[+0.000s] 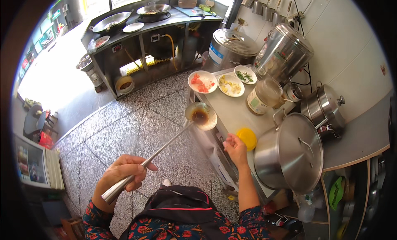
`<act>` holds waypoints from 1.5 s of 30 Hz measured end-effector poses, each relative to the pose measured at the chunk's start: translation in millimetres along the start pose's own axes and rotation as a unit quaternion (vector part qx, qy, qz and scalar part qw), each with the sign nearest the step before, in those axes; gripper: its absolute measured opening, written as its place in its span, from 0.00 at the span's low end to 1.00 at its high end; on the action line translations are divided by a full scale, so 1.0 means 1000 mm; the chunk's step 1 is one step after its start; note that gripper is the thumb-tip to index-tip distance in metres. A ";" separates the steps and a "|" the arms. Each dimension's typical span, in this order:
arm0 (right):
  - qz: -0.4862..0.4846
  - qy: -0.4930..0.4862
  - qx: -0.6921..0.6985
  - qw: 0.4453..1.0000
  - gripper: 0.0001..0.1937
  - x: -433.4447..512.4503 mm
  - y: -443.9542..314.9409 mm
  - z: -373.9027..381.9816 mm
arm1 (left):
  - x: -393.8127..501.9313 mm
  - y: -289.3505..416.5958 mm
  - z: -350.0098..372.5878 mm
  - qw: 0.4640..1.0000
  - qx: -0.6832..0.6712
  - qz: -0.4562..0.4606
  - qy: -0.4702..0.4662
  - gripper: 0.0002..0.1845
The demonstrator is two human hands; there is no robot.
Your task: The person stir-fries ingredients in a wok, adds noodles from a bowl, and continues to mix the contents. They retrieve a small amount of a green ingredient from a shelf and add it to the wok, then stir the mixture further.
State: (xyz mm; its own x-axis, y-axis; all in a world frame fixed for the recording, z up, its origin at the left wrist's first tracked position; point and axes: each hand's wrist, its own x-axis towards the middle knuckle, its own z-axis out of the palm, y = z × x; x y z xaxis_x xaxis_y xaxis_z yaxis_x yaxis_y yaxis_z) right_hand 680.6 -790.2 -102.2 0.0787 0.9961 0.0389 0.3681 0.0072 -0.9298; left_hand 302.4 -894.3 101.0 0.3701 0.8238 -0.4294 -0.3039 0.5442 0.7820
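My left hand (128, 171) grips the thick end of a long metal ladle. Its round bowl (201, 116) holds brown liquid and hangs at the edge of the metal counter. My right hand (234, 147) is over the counter edge beside a yellow lid (247, 139), its fingers partly curled; whether it touches the lid or holds something small is not clear. Behind the ladle bowl are a dish of cut red pieces (203, 82), a dish of yellowish pieces (231, 85) and a dish of chopped green pieces (245, 75). A jar (263, 97) without a lid stands near them.
A large lidded steel pot (288, 153) stands right of my right hand. Behind the dishes are two big lidded steel containers (232, 44) (283, 52). Across the speckled floor (124, 137), a cooking station carries two woks (111, 22) (153, 9).
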 end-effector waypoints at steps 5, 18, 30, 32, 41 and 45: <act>-0.044 0.096 -0.094 0.990 0.25 0.116 -0.022 0.008 | 0.054 0.071 -0.052 1.000 0.000 0.000 -0.026 0.19; 0.083 0.212 -0.275 0.934 0.31 0.440 0.087 -0.053 | 0.253 0.193 -0.120 0.997 -0.014 0.052 -0.060 0.21; 0.246 -0.011 -0.356 0.902 0.32 0.503 0.091 -0.059 | 0.382 0.263 -0.136 0.994 -0.071 -0.005 -0.079 0.24; 0.213 -0.053 -0.351 0.910 0.33 0.496 0.084 -0.059 | 0.395 0.270 -0.138 0.994 -0.059 -0.016 -0.087 0.24; 0.091 0.067 -0.353 0.929 0.24 0.489 0.097 -0.049 | 0.428 0.299 -0.153 0.993 -0.045 -0.047 -0.099 0.24; 0.098 0.108 -0.335 0.931 0.15 0.494 0.109 -0.049 | 0.443 0.316 -0.170 0.994 -0.022 -0.058 -0.095 0.24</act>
State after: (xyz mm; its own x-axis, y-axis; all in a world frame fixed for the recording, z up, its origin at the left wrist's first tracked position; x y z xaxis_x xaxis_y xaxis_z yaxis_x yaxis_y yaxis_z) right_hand 804.7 -301.1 -166.8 0.3624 0.9314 0.0330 0.8164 -0.3001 -0.4934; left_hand 221.3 -330.6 81.2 0.5624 0.7125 -0.4196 -0.2864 0.6440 0.7094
